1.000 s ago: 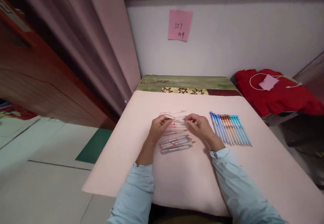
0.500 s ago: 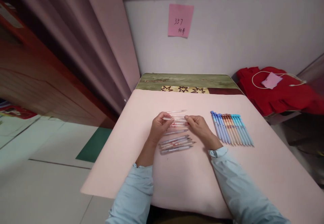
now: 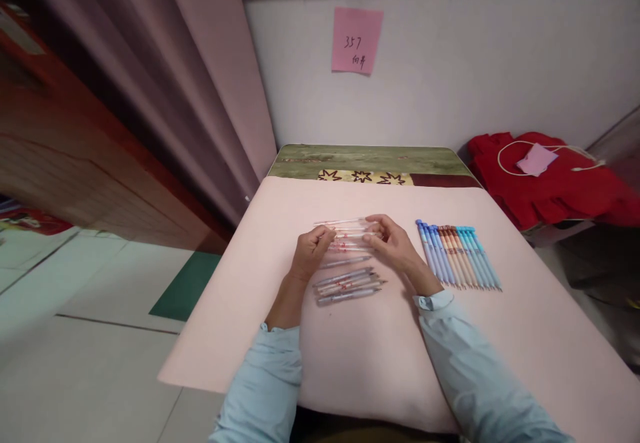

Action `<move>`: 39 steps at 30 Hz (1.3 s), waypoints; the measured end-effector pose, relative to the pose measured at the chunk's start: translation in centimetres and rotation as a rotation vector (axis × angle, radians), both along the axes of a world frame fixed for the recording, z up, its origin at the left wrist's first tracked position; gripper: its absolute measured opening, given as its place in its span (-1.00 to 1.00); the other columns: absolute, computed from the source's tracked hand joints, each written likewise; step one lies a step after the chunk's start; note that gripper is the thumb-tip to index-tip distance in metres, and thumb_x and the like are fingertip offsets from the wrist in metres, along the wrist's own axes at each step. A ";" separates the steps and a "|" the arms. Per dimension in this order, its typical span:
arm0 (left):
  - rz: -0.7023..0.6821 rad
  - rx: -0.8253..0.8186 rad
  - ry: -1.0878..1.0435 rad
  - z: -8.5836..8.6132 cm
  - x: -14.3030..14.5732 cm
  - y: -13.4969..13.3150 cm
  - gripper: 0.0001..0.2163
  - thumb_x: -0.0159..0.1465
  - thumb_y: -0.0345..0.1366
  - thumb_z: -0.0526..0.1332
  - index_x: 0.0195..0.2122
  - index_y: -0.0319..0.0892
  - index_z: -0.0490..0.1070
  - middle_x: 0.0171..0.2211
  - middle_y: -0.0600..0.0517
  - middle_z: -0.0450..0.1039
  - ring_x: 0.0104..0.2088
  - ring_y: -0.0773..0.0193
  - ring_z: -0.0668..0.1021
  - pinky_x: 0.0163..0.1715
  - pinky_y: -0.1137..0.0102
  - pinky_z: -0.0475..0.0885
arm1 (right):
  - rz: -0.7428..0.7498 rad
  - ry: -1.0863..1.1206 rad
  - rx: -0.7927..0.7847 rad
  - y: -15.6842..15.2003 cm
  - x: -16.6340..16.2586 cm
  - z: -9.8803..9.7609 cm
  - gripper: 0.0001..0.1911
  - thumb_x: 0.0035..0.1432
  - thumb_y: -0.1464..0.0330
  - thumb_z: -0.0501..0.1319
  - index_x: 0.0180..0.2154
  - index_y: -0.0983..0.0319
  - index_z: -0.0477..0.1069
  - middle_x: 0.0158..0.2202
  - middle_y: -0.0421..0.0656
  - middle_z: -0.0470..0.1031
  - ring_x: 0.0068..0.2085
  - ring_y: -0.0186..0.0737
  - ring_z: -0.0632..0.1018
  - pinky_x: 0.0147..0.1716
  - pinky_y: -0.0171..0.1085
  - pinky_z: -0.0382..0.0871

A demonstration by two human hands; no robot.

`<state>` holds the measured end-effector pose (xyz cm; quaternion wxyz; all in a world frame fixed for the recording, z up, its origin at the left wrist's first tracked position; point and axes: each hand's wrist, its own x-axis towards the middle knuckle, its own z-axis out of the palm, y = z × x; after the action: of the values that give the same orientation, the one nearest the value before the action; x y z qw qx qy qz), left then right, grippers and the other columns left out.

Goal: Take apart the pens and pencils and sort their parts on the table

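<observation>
Both my hands rest over a row of pale, clear pens (image 3: 345, 236) on the pink table (image 3: 380, 349). My left hand (image 3: 309, 252) pinches the left ends of these pens with curled fingers. My right hand (image 3: 393, 245) pinches their right ends the same way. Just below the hands lies a small cluster of greyish pens (image 3: 347, 283) with red marks. To the right, apart from my hands, a neat row of blue and orange pens (image 3: 457, 255) lies side by side.
A pink sticky note (image 3: 356, 40) hangs on the wall ahead. A green patterned strip (image 3: 367, 161) covers the table's far end. Red cloth (image 3: 550, 183) with a white cable lies at the right. A curtain (image 3: 200, 76) and wooden furniture (image 3: 65, 156) stand at the left.
Both hands have shifted slightly up the table, and the pens between them now sit against the topmost pens of the row. My head view tilted slightly.
</observation>
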<state>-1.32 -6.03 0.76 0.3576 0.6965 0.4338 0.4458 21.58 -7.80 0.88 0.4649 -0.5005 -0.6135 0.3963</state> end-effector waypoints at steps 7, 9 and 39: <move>0.008 -0.033 0.015 -0.2 0.1 0.1 -0.70 0.34 -0.13 0.13 -0.48 -0.18 0.35 -0.54 0.14 0.24 -0.47 0.37 0.31 -0.39 0.46 0.24 | 0.023 -0.017 -0.011 0.1 0.1 -0.1 -0.66 0.12 0.07 0.29 -0.35 0.23 0.44 -0.51 -0.25 0.36 -0.50 -0.33 0.30 -0.50 -0.33 0.15; 0.018 -0.038 0.009 -0.3 0.1 0.1 -0.69 0.34 -0.12 0.13 -0.49 -0.18 0.33 -0.55 0.14 0.23 -0.48 0.38 0.30 -0.39 0.45 0.24 | 0.013 0.001 0.037 0.2 0.2 -0.1 -0.57 0.01 0.10 0.38 -0.15 0.21 0.44 -0.37 -0.22 0.44 -0.42 -0.31 0.36 -0.45 -0.34 0.21; 0.025 -0.075 0.026 -0.6 -0.3 0.3 -0.69 0.36 -0.08 0.12 -0.44 -0.17 0.34 -0.57 0.15 0.22 -0.49 0.37 0.31 -0.42 0.46 0.24 | -0.025 -0.051 -0.012 0.2 0.1 -0.5 -0.69 0.13 0.10 0.25 -0.33 0.23 0.45 -0.52 -0.26 0.35 -0.49 -0.33 0.29 -0.50 -0.35 0.14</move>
<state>-1.61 -5.70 0.21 0.3724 0.6826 0.4637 0.4247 21.70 -7.62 0.40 0.4512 -0.5207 -0.6164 0.3812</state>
